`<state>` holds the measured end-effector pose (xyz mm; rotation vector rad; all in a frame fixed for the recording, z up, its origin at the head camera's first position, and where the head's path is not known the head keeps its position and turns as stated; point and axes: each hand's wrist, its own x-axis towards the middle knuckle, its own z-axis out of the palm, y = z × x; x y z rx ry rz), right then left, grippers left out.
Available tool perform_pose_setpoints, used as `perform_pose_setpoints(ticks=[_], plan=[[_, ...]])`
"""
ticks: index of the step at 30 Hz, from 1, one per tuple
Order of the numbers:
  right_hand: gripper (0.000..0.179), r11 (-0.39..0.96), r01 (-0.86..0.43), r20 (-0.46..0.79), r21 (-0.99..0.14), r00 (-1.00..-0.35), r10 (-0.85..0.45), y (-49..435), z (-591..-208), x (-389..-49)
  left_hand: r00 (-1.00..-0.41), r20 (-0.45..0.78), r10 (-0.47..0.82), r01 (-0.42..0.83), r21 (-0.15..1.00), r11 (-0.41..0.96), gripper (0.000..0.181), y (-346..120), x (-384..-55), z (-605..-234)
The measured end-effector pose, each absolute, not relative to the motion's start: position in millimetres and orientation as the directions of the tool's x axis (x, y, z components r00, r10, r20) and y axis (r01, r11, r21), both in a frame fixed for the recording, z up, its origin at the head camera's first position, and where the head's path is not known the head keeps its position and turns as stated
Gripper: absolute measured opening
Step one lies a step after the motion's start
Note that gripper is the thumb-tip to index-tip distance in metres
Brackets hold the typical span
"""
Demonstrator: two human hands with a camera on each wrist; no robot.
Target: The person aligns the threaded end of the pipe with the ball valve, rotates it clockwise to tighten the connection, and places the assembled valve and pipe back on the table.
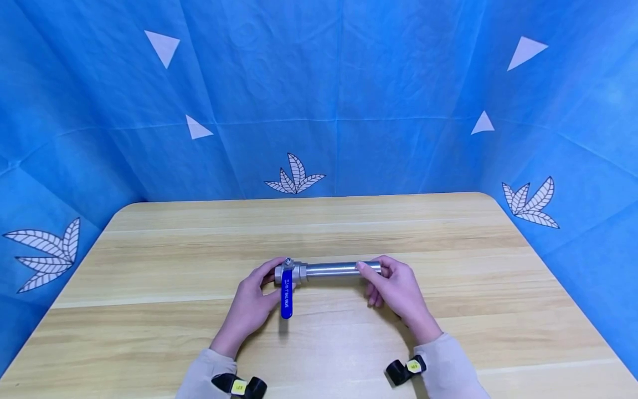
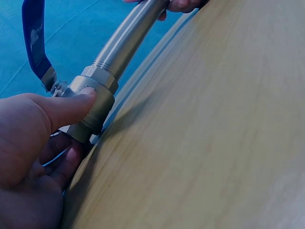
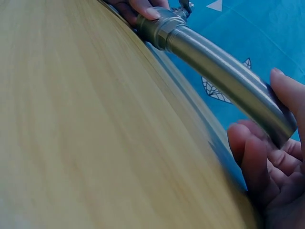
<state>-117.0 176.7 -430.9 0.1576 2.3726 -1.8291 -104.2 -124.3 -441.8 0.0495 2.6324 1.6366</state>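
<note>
A steel ball valve (image 1: 299,271) with a blue lever handle (image 1: 286,293) is joined end to end with a shiny metal pipe (image 1: 331,269). My left hand (image 1: 251,302) grips the valve body, its thumb on the near side in the left wrist view, where the valve (image 2: 93,102) shows close up. At the other end, my right hand (image 1: 396,285) holds the pipe between thumb and fingers. Threads show where the pipe (image 3: 219,67) enters the valve in the right wrist view. In the head view the handle points toward me.
A wooden table (image 1: 174,255) lies under both hands. Behind it and at the sides hangs a blue cloth (image 1: 319,66) with white triangles and leaf prints. Each sleeve carries a black wrist camera, such as the left one (image 1: 254,387).
</note>
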Motion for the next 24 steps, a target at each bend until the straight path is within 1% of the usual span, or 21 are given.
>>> perform_pose_setpoints(ticks=[9, 12, 17, 21, 24], plan=[[0.054, 0.312, 0.201, -0.191, -0.929, -0.980, 0.061, 172.2, -430.4, -118.3, -0.999, -0.022, 0.045, 0.000, 0.898, 0.441, 0.058, -123.7, -105.1, -441.8], [0.051, 0.298, 0.199, -0.188, -0.934, -0.980, 0.063, 172.3, -430.7, -119.1, -0.999, -0.022, 0.047, 0.000, 0.901, 0.433, 0.057, -123.7, -105.5, -441.6], [0.043, 0.238, 0.148, -0.153, -0.960, -0.988, -0.001, 175.2, -433.6, -119.2, -0.999, -0.023, 0.047, 0.000, 0.901, 0.433, 0.058, -124.2, -105.8, -441.9], [0.047, 0.160, 0.097, -0.109, -0.982, -0.992, -0.067, 177.3, -436.0, -119.2, -0.999, -0.022, 0.043, -0.001, 0.899, 0.438, 0.058, -124.8, -105.6, -442.4], [0.047, 0.128, 0.100, -0.111, -0.987, -0.991, -0.079, 177.7, -436.5, -118.7, -0.999, -0.026, 0.043, -0.004, 0.901, 0.434, 0.058, -124.7, -105.6, -442.8]])
